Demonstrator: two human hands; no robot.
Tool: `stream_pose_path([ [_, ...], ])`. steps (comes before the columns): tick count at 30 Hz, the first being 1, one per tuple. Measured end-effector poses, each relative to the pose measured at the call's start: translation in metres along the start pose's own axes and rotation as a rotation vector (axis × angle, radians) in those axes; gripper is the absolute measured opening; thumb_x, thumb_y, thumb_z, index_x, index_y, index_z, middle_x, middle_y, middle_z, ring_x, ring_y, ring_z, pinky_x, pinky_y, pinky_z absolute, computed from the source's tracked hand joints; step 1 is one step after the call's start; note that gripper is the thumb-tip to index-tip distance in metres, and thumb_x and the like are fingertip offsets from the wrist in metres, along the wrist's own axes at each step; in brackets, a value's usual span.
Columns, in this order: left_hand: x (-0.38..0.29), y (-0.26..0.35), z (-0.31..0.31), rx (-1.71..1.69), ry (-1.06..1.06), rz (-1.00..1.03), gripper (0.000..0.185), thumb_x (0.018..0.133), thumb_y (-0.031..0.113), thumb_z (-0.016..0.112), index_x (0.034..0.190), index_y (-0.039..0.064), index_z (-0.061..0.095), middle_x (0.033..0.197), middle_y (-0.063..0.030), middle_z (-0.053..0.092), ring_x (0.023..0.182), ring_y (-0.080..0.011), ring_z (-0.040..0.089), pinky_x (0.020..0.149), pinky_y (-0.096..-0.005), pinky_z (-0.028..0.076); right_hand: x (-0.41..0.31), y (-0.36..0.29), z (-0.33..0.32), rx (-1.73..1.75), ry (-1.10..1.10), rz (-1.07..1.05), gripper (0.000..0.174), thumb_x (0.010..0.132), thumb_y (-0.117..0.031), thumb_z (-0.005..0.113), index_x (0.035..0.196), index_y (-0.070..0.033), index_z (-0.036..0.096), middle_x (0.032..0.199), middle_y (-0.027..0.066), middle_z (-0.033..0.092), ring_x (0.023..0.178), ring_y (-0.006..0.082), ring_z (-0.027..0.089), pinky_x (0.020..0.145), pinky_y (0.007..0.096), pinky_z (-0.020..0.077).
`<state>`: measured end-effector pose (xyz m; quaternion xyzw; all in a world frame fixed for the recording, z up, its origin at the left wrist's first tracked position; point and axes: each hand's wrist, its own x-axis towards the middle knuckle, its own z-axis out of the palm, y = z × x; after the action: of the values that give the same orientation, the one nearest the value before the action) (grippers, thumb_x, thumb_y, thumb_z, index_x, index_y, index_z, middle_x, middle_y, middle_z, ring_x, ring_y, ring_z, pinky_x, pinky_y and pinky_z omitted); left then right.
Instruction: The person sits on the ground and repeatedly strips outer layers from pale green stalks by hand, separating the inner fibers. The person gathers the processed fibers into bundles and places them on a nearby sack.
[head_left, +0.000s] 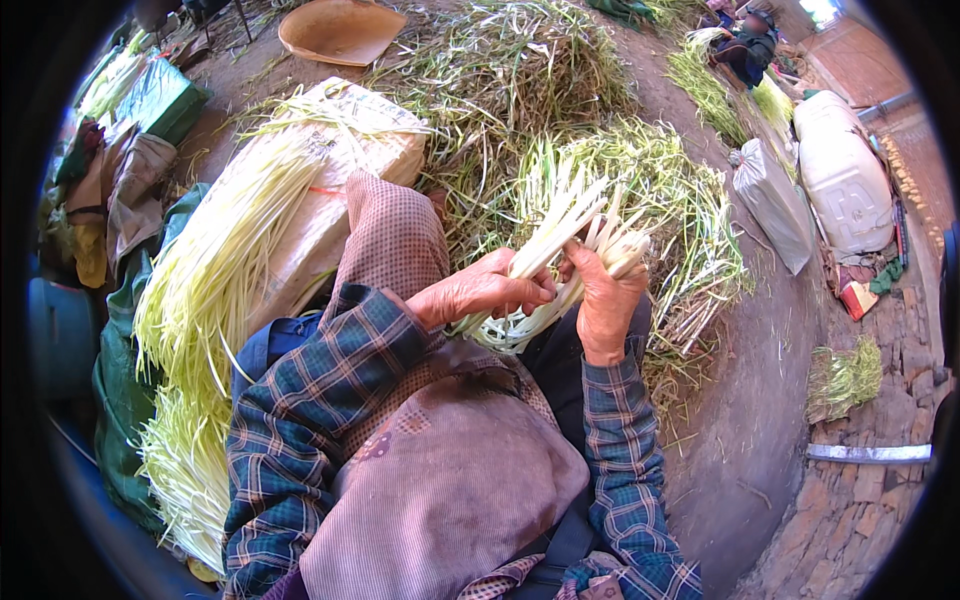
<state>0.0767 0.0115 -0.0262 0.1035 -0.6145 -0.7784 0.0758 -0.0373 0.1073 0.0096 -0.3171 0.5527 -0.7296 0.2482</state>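
Note:
My left hand (487, 289) is closed around a bundle of pale green-white stalks (546, 238), whose ends point up and to the right. Close beside it, my right hand (606, 300) grips the thick white ends of more stalks (626, 251), with thumb and fingers pressed on them. Between and below the hands, pale stalks hang in a loop over my lap. To the left, a long heap of yellow-green stalks (225, 217) lies across a light woven sack (382, 142). Part of the right fingers is hidden by the stalks.
Piles of green leafy trimmings (517, 75) lie on the ground ahead. A shallow tan scoop (341, 31) stands beyond the sack. A green box (161, 97) and cloths are at left. At right are a white plastic bag (772, 202), a white jerrycan (844, 176) and another person (750, 49) farther off.

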Motion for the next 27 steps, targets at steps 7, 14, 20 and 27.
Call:
stream_pose_path([
  [7, 0.0013, -0.0055, 0.0056, -0.196, 0.096, 0.148, 0.030, 0.085, 0.031, 0.057, 0.091, 0.002, 0.060, 0.055, 0.0026, 0.046, 0.045, -0.0050, 0.040, 0.042, -0.0200, 0.031, 0.0092, 0.0024, -0.0053, 0.018, 0.125, 0.005, 0.015, 0.074, 0.006, 0.061, 0.088, 0.001, 0.060, 0.073, 0.0054, 0.062, 0.053, 0.0112, 0.054, 0.047, 0.0231, 0.0427],
  [14, 0.0011, -0.0025, 0.0030, -0.240, 0.081, 0.126, 0.031, 0.088, 0.026, 0.053, 0.105, 0.001, 0.058, 0.078, -0.0029, 0.060, 0.048, -0.0038, 0.040, 0.045, -0.0184, 0.033, 0.0060, -0.0017, -0.0050, 0.031, 0.182, -0.034, 0.019, 0.075, 0.003, 0.064, 0.092, 0.002, 0.057, 0.070, 0.0043, 0.059, 0.052, 0.0113, 0.053, 0.046, 0.0234, 0.0429],
  [20, 0.0016, -0.0041, 0.0042, -0.164, 0.096, 0.105, 0.030, 0.087, 0.029, 0.052, 0.092, 0.001, 0.062, 0.053, 0.0029, 0.046, 0.043, -0.0035, 0.035, 0.041, -0.0203, 0.028, 0.0004, -0.0038, -0.0017, -0.054, 0.133, -0.100, 0.016, 0.077, 0.001, 0.065, 0.091, 0.003, 0.059, 0.065, 0.0032, 0.059, 0.052, 0.0070, 0.052, 0.048, 0.0199, 0.0417],
  [27, 0.0013, -0.0061, 0.0040, -0.098, 0.065, 0.151, 0.037, 0.085, 0.040, 0.055, 0.081, 0.005, 0.065, 0.059, 0.0026, 0.047, 0.049, -0.0044, 0.039, 0.044, -0.0205, 0.031, 0.0011, -0.0051, -0.0006, 0.004, 0.086, -0.029, 0.011, 0.075, 0.002, 0.066, 0.083, 0.001, 0.060, 0.067, 0.0038, 0.060, 0.054, 0.0090, 0.055, 0.048, 0.0206, 0.0418],
])
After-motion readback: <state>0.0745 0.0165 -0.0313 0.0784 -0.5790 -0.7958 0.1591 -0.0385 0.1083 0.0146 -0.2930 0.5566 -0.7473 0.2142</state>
